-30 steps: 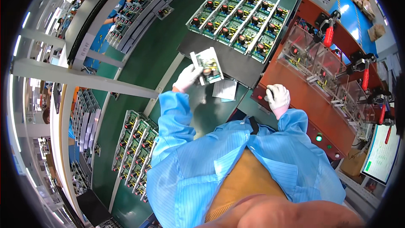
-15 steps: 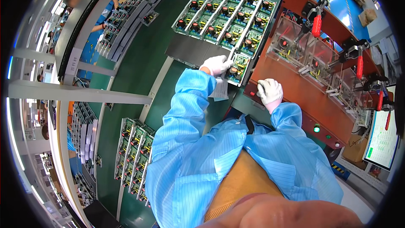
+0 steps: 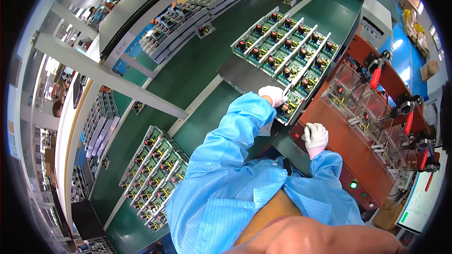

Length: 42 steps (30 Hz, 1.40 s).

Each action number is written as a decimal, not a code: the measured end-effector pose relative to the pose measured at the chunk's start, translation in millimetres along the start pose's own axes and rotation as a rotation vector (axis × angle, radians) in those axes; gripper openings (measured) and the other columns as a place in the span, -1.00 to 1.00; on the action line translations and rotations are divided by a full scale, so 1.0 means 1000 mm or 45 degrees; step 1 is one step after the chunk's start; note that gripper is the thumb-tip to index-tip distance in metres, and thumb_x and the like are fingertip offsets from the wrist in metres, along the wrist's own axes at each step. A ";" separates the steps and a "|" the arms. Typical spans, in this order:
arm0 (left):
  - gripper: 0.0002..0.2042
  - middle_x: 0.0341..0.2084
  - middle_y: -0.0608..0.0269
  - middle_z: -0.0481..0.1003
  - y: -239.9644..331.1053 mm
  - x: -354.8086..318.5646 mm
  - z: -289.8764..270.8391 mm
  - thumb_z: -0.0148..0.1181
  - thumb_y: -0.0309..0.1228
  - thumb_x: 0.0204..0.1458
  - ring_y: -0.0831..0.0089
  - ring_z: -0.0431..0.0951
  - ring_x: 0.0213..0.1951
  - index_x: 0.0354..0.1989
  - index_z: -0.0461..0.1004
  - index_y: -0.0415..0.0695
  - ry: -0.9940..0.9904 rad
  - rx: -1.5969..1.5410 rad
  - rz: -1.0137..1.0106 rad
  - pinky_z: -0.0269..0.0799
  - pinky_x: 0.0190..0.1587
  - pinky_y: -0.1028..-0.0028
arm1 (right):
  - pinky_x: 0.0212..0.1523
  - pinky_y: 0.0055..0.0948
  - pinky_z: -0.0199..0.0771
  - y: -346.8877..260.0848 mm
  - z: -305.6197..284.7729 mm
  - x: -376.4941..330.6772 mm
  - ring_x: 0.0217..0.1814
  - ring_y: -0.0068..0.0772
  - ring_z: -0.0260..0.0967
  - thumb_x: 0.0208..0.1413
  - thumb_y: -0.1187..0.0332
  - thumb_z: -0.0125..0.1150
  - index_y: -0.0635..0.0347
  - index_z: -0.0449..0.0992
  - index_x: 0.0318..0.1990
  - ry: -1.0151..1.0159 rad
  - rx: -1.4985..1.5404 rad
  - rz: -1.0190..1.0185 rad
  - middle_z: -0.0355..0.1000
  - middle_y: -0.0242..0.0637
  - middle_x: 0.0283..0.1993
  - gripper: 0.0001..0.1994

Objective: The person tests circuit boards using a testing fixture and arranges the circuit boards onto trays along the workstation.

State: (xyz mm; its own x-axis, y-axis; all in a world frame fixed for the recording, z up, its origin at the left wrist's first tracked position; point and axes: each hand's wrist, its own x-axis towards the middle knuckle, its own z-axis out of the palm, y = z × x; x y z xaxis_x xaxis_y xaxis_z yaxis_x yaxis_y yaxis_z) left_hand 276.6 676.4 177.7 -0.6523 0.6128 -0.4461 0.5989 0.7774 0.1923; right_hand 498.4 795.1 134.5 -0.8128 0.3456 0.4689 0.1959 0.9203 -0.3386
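Note:
My left hand [image 3: 274,96], in a white glove, has its fingers closed at the left edge of a green circuit board [image 3: 288,108]. That board lies at the near end of a slotted rack [image 3: 308,35] filled with rows of similar boards. The glove hides exactly where the fingertips grip. My right hand [image 3: 316,137], also gloved, rests with curled fingers on the near left edge of a red-brown test fixture [image 3: 339,134], close to a red button [image 3: 297,136]. Nothing shows in that hand.
Clear plastic blocks [image 3: 340,85] and red-handled toggle clamps [image 3: 376,78] line the fixture. A second rack of boards [image 3: 153,178] stands at lower left. A dark sheet [image 3: 249,74] lies beside the first rack. A grey post [image 3: 113,75] crosses the left, and a monitor [image 3: 419,193] stands at right.
My view has swung, so the bench and both hands appear farther right and lower. The left hand stays at the same board, and the right hand stays at the fixture's edge.

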 end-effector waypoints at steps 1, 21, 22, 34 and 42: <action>-0.57 -0.41 0.25 0.53 -0.002 0.003 0.002 -0.12 0.06 -0.03 0.16 0.50 -0.32 -0.36 0.52 -0.02 -0.003 0.019 0.037 0.38 -0.25 0.25 | -0.21 -0.39 0.24 0.000 0.001 0.001 -0.28 -0.28 0.28 -0.08 0.29 0.12 0.01 0.48 -0.31 0.000 0.001 -0.001 0.33 -0.36 -0.29 -0.85; -0.55 -0.41 0.16 0.51 0.009 -0.026 -0.002 -0.10 0.06 -0.03 0.10 0.49 -0.32 -0.32 0.48 -0.08 0.244 -0.289 -0.067 0.38 -0.27 0.27 | -0.19 -0.39 0.23 0.003 0.004 -0.002 -0.27 -0.25 0.27 -0.08 0.30 0.11 0.02 0.46 -0.30 -0.012 -0.012 -0.020 0.32 -0.34 -0.29 -0.84; -0.56 -0.40 0.15 0.50 0.008 -0.032 0.002 -0.09 0.05 -0.03 0.10 0.49 -0.32 -0.32 0.47 -0.09 0.328 -0.389 -0.110 0.37 -0.27 0.27 | -0.19 -0.39 0.23 0.005 0.006 -0.002 -0.27 -0.25 0.27 -0.08 0.30 0.11 0.03 0.45 -0.29 -0.005 -0.008 -0.031 0.32 -0.33 -0.29 -0.84; -0.47 0.05 -0.08 0.24 -0.117 -0.097 0.216 0.01 -0.08 -0.08 -0.05 0.27 0.02 0.04 0.28 -0.15 1.190 -0.206 -0.695 0.10 0.10 0.10 | -0.23 -0.39 0.25 0.003 0.005 0.000 -0.29 -0.28 0.28 -0.10 0.32 0.13 0.04 0.47 -0.30 0.029 -0.028 -0.030 0.33 -0.34 -0.29 -0.84; -0.36 0.18 -0.06 0.08 -0.118 -0.114 0.244 -0.08 -0.02 -0.06 0.00 0.09 0.17 0.19 0.13 -0.10 0.766 -0.183 -0.930 -0.25 0.21 -0.01 | -0.23 -0.40 0.25 0.003 0.004 0.002 -0.29 -0.28 0.29 -0.10 0.32 0.13 0.03 0.47 -0.31 0.004 -0.045 -0.002 0.33 -0.35 -0.30 -0.84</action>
State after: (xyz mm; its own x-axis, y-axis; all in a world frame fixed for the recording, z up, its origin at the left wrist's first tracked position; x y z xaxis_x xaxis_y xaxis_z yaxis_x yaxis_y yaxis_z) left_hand 393.4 479.9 -7.9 -0.9957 -0.0915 0.0176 -0.0872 0.9819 0.1680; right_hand 495.6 798.1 131.0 -0.8114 0.3448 0.4720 0.2139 0.9266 -0.3092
